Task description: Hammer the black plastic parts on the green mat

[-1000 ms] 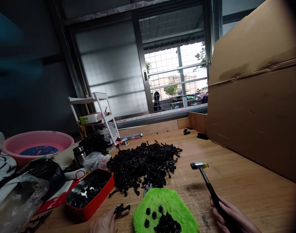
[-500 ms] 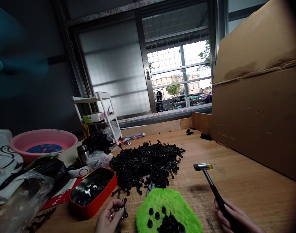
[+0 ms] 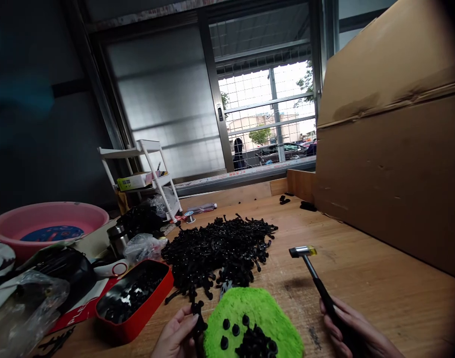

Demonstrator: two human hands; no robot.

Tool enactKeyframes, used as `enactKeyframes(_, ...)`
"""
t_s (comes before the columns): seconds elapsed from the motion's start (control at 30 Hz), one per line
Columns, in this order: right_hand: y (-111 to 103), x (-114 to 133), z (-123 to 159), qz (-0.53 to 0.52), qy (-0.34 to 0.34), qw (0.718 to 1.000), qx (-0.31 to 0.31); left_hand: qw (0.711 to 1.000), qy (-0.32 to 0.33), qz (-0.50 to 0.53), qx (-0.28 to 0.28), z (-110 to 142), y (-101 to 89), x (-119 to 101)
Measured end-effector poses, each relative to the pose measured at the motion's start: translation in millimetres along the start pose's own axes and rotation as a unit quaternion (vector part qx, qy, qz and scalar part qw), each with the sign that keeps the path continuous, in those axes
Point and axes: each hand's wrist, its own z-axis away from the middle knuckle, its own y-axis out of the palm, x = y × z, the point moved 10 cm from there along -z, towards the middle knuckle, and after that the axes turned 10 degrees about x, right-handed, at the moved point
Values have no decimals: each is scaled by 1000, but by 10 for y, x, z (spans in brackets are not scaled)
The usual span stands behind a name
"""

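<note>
My left hand [image 3: 175, 334] pinches a small black plastic part [image 3: 198, 318] at the left edge of a fuzzy green cloth pad [image 3: 237, 303]. On that pad stand several round black pieces [image 3: 235, 329], beside a small heap of black pieces [image 3: 258, 341]. At the lower right, my right hand [image 3: 348, 325] is wrapped around the black handle of a mallet [image 3: 317, 283]. Its head, dark at one end and yellow at the other, is raised above the table. Behind the pad lies a large pile of black plastic parts [image 3: 220, 251].
An open red box [image 3: 145, 311] with black parts is on the left. Beyond it are plastic bags [image 3: 145, 248], a steel flask [image 3: 117, 241], a pink basin [image 3: 97, 216] and a white shelf rack [image 3: 168, 191]. A large cardboard box [image 3: 391, 164] borders the table's right side.
The view has turned slightly right, shifting the surroundings leftward. My left hand has brought the black part closer to the green pad and turned it. The mallet is still held up.
</note>
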Motion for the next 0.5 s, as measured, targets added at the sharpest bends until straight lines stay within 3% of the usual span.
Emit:
enactKeyframes(0.2, 1, 35, -8, 5, -12, 1000, -14, 999, -13, -22, 43, -48, 272, -7)
enactKeyframes(0.5, 42, 40, 44, 13, 11, 999, -35, 998, -16, -49, 34, -148, 358, -8)
